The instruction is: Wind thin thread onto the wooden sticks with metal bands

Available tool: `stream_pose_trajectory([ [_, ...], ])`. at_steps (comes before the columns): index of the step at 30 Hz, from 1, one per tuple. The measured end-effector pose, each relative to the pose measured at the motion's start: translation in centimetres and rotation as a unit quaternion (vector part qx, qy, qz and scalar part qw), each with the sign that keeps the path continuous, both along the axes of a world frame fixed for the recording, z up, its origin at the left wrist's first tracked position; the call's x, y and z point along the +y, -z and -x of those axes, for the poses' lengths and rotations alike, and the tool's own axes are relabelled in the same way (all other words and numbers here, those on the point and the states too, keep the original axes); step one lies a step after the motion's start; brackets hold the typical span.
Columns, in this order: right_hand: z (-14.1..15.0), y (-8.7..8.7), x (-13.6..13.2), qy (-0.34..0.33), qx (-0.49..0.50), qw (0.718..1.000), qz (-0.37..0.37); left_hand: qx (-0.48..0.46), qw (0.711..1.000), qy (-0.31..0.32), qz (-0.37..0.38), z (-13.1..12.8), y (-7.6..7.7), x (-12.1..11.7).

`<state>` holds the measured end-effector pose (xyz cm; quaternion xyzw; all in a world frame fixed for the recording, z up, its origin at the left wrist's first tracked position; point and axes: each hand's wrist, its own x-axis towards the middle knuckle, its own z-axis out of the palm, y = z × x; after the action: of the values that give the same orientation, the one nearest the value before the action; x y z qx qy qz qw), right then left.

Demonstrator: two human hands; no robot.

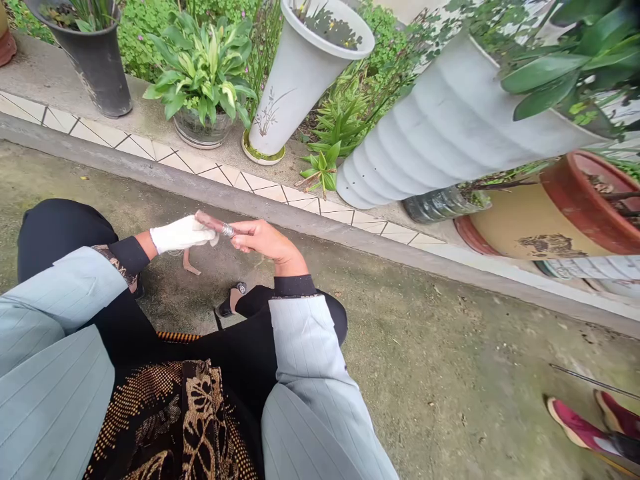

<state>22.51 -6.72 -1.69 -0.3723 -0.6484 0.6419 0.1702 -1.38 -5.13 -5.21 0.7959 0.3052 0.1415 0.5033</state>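
My left hand (183, 233), in a white glove, is closed around a short reddish-brown stick (206, 219). Silvery wire (227, 230) is coiled round the stick's end on the right. At that coil my bare right hand (263, 239) pinches with thumb and fingers; the exact spot gripped is partly hidden. Thin loops of wire hang just below the glove. A bent reddish-brown piece (190, 263) shows beneath my left hand, and I cannot tell whether it joins the stick or lies on the ground.
Ahead runs a low tiled ledge (210, 175) bearing a black pot (100, 67), a leafy plant (205, 67), a white flared pot (300, 80), a tall ribbed pot (425, 127) and a tan-and-red pot (540, 207). Another person's red shoes (575, 423) and a thin rod (595, 380) are at lower right.
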Motion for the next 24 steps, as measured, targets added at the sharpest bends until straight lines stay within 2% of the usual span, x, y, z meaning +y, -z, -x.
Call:
stream_pose_trajectory([
  [3,-0.2,0.6,0.3,0.103,0.019,0.994,-0.001,0.003,0.998,0.009,0.059,-0.1,0.3,-0.4],
  [5,-0.5,1.3,0.7,0.175,-0.004,0.984,-0.011,0.006,0.997,0.009,0.071,-0.1,0.6,-0.5],
  [7,-0.9,1.8,1.2,0.232,-0.081,0.969,-0.039,0.02,0.998,0.0,0.06,0.0,0.9,-0.6],
  [8,-1.0,1.9,1.3,0.24,-0.145,0.958,-0.065,0.037,0.998,0.0,0.043,0.0,1.0,-0.6],
  [10,-0.9,2.0,1.5,0.217,-0.295,0.922,-0.129,0.077,0.997,0.017,-0.017,0.0,1.1,-0.6],
  [12,-0.4,1.9,1.2,0.157,-0.417,0.878,-0.173,0.114,0.988,0.04,-0.095,0.0,1.0,-0.4],
  [13,0.0,1.8,1.0,0.112,-0.454,0.867,-0.173,0.133,0.981,0.044,-0.131,0.0,1.0,-0.3],
  [14,0.3,1.7,0.8,0.054,-0.469,0.868,-0.154,0.152,0.974,0.043,-0.161,0.0,0.9,-0.2],
  [15,0.5,1.5,0.5,-0.019,-0.458,0.881,-0.115,0.171,0.968,0.035,-0.18,0.1,0.8,0.0],
  [17,0.5,1.0,0.1,-0.168,-0.354,0.92,-0.018,0.187,0.965,0.017,-0.182,0.2,0.7,0.3],
  [18,0.3,0.6,0.0,-0.212,-0.273,0.938,0.02,0.178,0.971,0.012,-0.161,0.3,0.7,0.4],
  [19,0.0,0.3,-0.1,-0.218,-0.189,0.957,0.041,0.157,0.979,0.008,-0.127,0.4,0.8,0.5],
  [20,-0.3,0.1,0.0,-0.183,-0.117,0.975,0.045,0.129,0.988,0.009,-0.084,0.5,0.8,0.5],
  [22,-0.8,0.0,0.2,-0.028,-0.016,0.999,0.015,0.076,0.997,0.012,-0.001,0.6,1.0,0.4],
  [24,-1.0,0.5,0.7,0.139,0.035,0.99,-0.009,0.048,0.997,0.014,0.054,0.6,1.2,0.2],
])
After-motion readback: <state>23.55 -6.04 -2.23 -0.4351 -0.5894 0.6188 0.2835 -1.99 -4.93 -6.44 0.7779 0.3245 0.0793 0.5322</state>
